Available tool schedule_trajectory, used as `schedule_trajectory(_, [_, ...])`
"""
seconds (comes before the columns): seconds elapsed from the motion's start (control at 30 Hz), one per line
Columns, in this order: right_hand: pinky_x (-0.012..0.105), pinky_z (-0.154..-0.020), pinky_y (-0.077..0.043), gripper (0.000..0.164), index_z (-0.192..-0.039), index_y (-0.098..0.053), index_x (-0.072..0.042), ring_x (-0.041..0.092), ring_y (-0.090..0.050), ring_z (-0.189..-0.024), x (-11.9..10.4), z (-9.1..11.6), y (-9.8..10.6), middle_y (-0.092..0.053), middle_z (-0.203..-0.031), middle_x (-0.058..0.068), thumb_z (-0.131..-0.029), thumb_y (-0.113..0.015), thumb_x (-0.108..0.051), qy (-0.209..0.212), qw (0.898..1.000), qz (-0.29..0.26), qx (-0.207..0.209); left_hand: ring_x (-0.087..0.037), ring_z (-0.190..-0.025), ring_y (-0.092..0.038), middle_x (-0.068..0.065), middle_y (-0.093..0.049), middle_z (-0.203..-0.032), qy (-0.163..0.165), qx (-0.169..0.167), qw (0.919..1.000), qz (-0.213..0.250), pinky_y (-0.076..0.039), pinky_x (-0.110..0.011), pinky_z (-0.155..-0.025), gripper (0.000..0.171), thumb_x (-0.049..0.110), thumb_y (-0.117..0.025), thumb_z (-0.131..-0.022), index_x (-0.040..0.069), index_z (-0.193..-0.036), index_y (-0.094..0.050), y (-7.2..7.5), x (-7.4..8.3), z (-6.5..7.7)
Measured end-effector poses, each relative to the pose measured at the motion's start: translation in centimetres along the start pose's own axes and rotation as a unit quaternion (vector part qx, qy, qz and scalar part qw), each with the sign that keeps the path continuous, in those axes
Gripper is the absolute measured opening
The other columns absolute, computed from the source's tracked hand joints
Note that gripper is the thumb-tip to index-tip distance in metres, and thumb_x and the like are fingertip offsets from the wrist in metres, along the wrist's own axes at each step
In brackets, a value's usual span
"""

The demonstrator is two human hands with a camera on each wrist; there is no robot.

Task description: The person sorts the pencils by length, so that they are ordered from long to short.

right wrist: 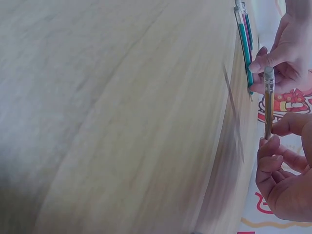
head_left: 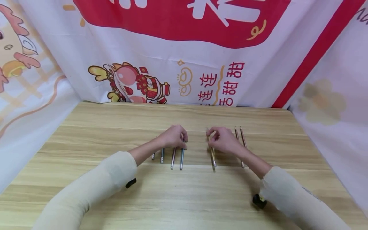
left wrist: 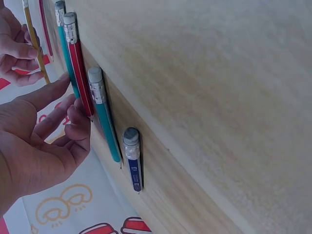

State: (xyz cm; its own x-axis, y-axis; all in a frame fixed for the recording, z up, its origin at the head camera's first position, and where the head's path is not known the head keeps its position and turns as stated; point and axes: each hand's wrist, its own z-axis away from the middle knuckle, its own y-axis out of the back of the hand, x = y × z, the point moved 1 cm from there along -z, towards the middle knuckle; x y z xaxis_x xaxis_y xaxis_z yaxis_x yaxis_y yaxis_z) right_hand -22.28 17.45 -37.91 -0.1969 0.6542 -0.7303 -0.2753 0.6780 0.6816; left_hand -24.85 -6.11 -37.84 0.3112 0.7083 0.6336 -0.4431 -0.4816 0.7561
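My left hand [head_left: 173, 136] has its thumb and fingers at either side of a teal pencil [head_left: 182, 159], near its pointed end, and seems to pinch it. To the left of that pencil lie a red pencil [left wrist: 80, 73], another teal pencil [left wrist: 105, 117] and a dark blue pencil [left wrist: 132, 161]. My right hand [head_left: 222, 140] pinches a yellow pencil [right wrist: 269, 105] between thumb and finger. In the right wrist view this pencil stands off the tabletop, its shadow apart from it. Both pencils point away from me, eraser ends nearer.
Two reddish-brown pencils [head_left: 243, 137] lie right of my right hand, partly hidden by the forearm. The wooden table [head_left: 172, 198] ends at a printed cloth [head_left: 184, 57] hanging behind it, with more cloth at both sides. Dark objects show under each sleeve.
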Motion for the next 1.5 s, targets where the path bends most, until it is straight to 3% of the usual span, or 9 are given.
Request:
schedule_trajectory(0.2, [0.026,-0.061,-0.049,0.030,-0.113,-0.069,0.003,0.018,-0.061,-0.074,0.6,0.4,0.5,-0.070,-0.084,0.009,-0.084,-0.075,0.000,0.005,1.000,-0.003,-0.002,-0.010,-0.058,-0.056,-0.001,-0.064,-0.068,0.012,0.004,0.9999,-0.009,-0.046,-0.021,-0.056,0.019,0.006,-0.088,-0.079,0.001,-0.089,-0.073,-0.4,0.4,-0.1])
schedule_trajectory(0.5, [0.027,-0.061,-0.051,0.031,-0.113,-0.070,0.002,0.018,-0.062,-0.073,1.3,0.8,1.3,-0.072,-0.085,0.009,-0.083,-0.074,-0.001,0.003,1.000,0.010,0.010,-0.016,-0.068,-0.057,-0.005,-0.065,-0.081,0.022,0.005,0.9992,-0.034,-0.047,-0.026,-0.063,0.019,0.007,-0.088,-0.079,0.003,-0.088,-0.072,-0.4,0.9,-0.2])
schedule_trajectory(1.0, [0.027,-0.059,-0.049,0.028,-0.112,-0.069,0.003,0.018,-0.061,-0.074,2.2,1.2,2.1,-0.070,-0.084,0.009,-0.084,-0.072,-0.001,-0.001,1.000,0.019,0.013,-0.018,-0.072,-0.057,-0.006,-0.063,-0.082,0.041,0.010,0.9976,-0.055,-0.048,-0.027,-0.063,0.024,0.007,-0.090,-0.077,0.003,-0.086,-0.069,-0.9,1.6,-0.3])
schedule_trajectory(1.5, [0.026,-0.059,-0.049,0.028,-0.113,-0.069,0.003,0.017,-0.061,-0.074,2.7,1.4,2.5,-0.071,-0.083,0.009,-0.086,-0.073,-0.001,-0.012,1.000,0.011,0.013,-0.015,-0.064,-0.056,-0.006,-0.063,-0.079,0.045,0.012,0.9979,-0.046,-0.046,-0.022,-0.055,0.015,-0.006,-0.079,-0.078,0.002,-0.084,-0.069,-0.7,1.9,-0.2])
